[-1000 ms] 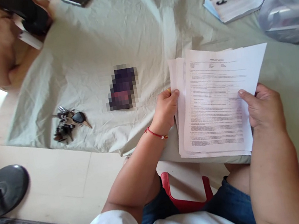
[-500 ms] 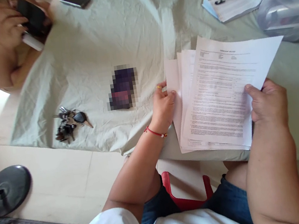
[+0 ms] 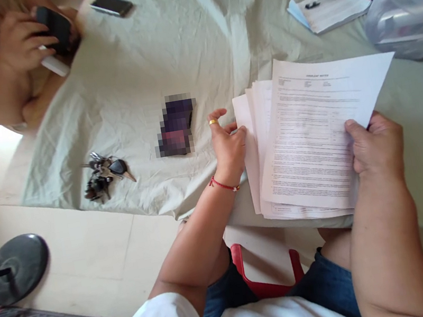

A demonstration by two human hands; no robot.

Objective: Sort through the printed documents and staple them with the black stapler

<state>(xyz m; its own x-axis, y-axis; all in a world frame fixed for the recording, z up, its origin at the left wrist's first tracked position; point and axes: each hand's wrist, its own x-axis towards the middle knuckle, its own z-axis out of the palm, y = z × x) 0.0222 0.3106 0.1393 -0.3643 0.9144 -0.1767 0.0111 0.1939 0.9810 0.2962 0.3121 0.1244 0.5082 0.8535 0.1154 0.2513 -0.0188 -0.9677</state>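
Observation:
A stack of printed paper sheets (image 3: 308,138) lies fanned at the table's front edge, its top page slanted over the others. My right hand (image 3: 380,145) grips the right side of the stack, thumb on top and fingers underneath. At the left edge of the lower sheets is my left hand (image 3: 228,137), its fingers apart and bent, the thumb tip touching the paper's edge. A ring and a red bracelet (image 3: 223,184) are on that hand and wrist. Left of it lies a dark phone (image 3: 175,128) with a blurred screen.
A bunch of keys (image 3: 105,174) and another phone (image 3: 111,6) lie on the cloth-covered table (image 3: 184,39). At the right are a notepad with a pen (image 3: 332,9) and a translucent bin (image 3: 395,27). Another person's hands (image 3: 23,49) hold a dark object at top left.
My left hand's fingers have lifted away from the sheets and spread. The lower sheets' left edge has shifted slightly down, and the top page has turned a little. My right hand keeps its grip.

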